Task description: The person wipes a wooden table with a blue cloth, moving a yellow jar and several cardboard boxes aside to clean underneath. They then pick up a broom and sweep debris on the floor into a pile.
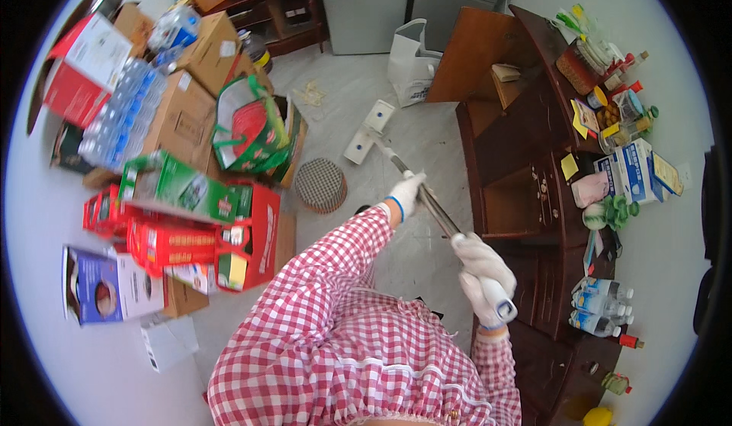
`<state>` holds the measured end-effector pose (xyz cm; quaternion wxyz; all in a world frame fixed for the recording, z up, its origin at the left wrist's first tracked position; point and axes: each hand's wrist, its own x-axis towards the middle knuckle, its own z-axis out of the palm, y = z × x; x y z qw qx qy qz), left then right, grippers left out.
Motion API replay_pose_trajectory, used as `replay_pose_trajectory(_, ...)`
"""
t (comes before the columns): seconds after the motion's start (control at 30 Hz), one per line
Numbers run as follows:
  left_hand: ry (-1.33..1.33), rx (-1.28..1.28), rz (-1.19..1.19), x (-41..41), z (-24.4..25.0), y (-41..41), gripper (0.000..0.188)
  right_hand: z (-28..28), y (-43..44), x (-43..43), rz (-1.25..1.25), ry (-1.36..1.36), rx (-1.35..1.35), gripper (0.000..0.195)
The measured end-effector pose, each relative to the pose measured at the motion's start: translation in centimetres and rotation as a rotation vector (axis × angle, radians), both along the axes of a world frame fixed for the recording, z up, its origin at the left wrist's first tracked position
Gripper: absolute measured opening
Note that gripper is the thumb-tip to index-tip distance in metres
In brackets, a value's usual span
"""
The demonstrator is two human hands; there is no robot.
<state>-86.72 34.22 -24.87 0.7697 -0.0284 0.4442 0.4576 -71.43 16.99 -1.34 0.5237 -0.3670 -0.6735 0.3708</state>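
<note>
Both of my hands wear white gloves and grip one long pole, which runs diagonally down to a floor mop. My left hand [407, 193] is closed around the metal handle [439, 214] partway along. My right hand [483, 274] holds the white grip at the upper end, by my right side. At the far end, the white flat mop head [360, 144] rests on the grey tiled floor [343, 83]. It has two plates, each with a blue dot. Its underside is hidden.
A round checked stool [321, 184] stands left of the mop. Cartons [182, 118], a green shopping bag [274, 148] and bottled water [123, 114] crowd the left wall. Right is a dark wooden cabinet [514, 145] with its door [477, 48] ajar, near a white bag [409, 71]. A refrigerator [364, 14] stands ahead.
</note>
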Motion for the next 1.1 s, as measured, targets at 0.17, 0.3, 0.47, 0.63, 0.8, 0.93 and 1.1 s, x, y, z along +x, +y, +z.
replay_pose_trajectory(0.17, 0.291, 0.068, -0.210, -9.3, -6.0, 13.9, 0.020, -5.9, 14.8, -8.7, -0.031, -0.033, -0.047, 0.017)
replay_pose_trajectory(0.3, 0.437, -0.051, -0.494, -9.7, -8.9, 17.8, 0.024, -8.2, 18.3, -10.3, -0.190, -0.027, -0.114, 0.015)
replay_pose_trajectory(0.47, 0.333, -0.218, -0.767, -2.6, -5.3, 10.8, 0.024, -1.4, 12.2, -7.3, -0.483, 0.086, -0.295, 0.010)
replay_pose_trajectory(0.63, -0.075, -0.304, -0.732, 4.6, 1.0, -0.2, 0.022, 5.1, 4.3, -5.6, -0.856, 0.070, -0.268, 0.018)
replay_pose_trajectory(0.8, -0.003, -0.228, -0.861, 5.1, 4.7, -2.8, 0.016, 7.6, 0.3, -5.1, -0.864, 0.029, -0.176, 0.028)
replay_pose_trajectory(0.93, 0.072, -0.167, -0.823, 5.4, 2.7, 3.1, 0.018, 4.9, 3.2, -5.3, -0.803, 0.043, -0.167, 0.022)
replay_pose_trajectory(1.1, 0.394, 0.029, -0.898, 5.5, -6.3, 15.8, 0.034, -4.0, 11.4, -5.4, -0.714, 0.038, -0.229, 0.017)
